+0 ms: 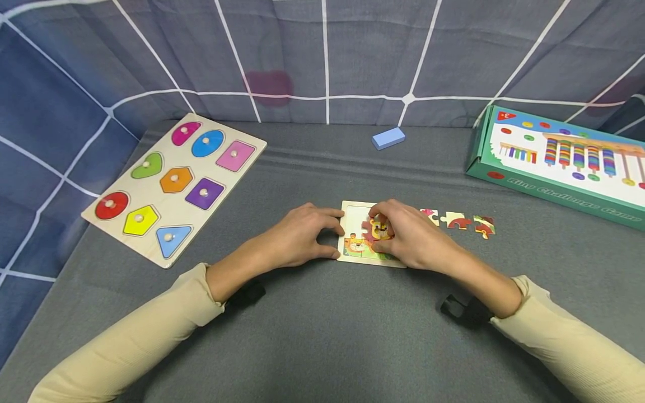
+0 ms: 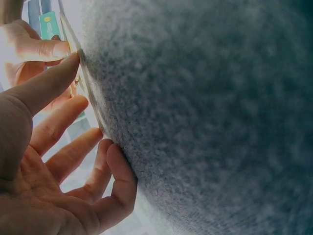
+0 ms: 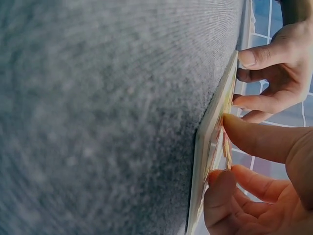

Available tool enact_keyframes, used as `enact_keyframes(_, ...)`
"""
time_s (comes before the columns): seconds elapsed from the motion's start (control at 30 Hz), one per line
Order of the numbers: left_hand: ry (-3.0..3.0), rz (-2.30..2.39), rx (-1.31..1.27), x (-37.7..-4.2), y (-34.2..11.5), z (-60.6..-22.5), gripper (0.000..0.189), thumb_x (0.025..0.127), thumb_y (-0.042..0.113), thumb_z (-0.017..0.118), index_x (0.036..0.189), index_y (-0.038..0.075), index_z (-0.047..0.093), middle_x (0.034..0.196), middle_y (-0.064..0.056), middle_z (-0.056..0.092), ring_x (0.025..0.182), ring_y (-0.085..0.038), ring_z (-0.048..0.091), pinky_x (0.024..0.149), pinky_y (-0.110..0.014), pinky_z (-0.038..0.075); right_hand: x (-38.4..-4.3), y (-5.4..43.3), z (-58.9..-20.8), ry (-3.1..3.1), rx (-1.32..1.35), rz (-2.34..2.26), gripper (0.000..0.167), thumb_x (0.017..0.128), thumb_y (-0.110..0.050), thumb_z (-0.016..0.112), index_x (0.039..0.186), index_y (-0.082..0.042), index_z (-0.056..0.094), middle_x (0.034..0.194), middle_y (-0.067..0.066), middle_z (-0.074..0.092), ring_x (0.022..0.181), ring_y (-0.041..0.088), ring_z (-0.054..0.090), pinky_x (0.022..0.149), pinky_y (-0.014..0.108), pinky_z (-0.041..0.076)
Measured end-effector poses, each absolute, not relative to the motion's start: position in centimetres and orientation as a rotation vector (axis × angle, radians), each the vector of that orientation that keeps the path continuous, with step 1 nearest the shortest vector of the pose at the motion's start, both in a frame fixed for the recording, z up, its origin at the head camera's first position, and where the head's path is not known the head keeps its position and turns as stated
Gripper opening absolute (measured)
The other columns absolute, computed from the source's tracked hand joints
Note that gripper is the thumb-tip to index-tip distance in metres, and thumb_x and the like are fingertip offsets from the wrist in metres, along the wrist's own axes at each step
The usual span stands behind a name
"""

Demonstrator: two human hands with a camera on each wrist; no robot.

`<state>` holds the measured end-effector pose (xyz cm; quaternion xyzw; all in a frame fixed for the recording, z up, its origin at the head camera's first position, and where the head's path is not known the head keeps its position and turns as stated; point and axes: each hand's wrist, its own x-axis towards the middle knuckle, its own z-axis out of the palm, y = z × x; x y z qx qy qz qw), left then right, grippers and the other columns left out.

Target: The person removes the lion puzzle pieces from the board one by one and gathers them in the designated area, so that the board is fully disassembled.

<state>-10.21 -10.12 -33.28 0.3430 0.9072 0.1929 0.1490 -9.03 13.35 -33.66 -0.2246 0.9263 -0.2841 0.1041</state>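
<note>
A small wooden jigsaw tray (image 1: 356,214) lies on the grey cloth, with pieces showing an animal picture (image 1: 355,246) along its lower part. My left hand (image 1: 302,235) touches the tray's left edge, thumb near the lower corner and extended fingers spread above. Over the tray's right side, my right hand (image 1: 410,235) pinches a jigsaw piece (image 1: 378,228) with a yellow animal face on red. That piece (image 3: 226,151) looks tilted between thumb and fingers in the right wrist view. The right hand hides part of the tray.
Loose jigsaw pieces (image 1: 457,220) lie right of the tray. A shape-peg board (image 1: 188,159) rests at the left. Farther back is a blue block (image 1: 388,138), and a green game box (image 1: 559,168) occupies the right. A checked cloth (image 1: 302,50) hangs behind.
</note>
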Motion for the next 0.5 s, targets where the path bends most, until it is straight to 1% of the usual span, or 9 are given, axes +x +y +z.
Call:
enact_keyframes(0.27,2.612,0.542,0.992,-10.23,-10.08,-33.32,0.034,0.081,0.029,0.083,0.110,0.013,0.074,0.142,-0.008,0.054,0.126,-0.028,0.052,0.103,-0.044,0.038,-9.22,13.35,-33.83,2.740,-0.704,-0.881,0.036,0.081,-0.003,0.077,0.114,-0.001,0.066,0.085,0.004,0.057,0.070,0.017,0.050,0.061,0.033,0.041)
enact_keyframes(0.5,2.609,0.533,0.987,-10.25,-10.01,-33.29,0.034,0.081,0.029,0.083,0.110,0.013,0.074,0.142,-0.007,0.054,0.127,-0.027,0.051,0.104,-0.043,0.038,-9.26,13.37,-33.85,2.754,-0.720,-0.889,0.033,0.081,0.000,0.075,0.113,0.000,0.068,0.083,0.002,0.059,0.068,0.015,0.051,0.061,0.033,0.042)
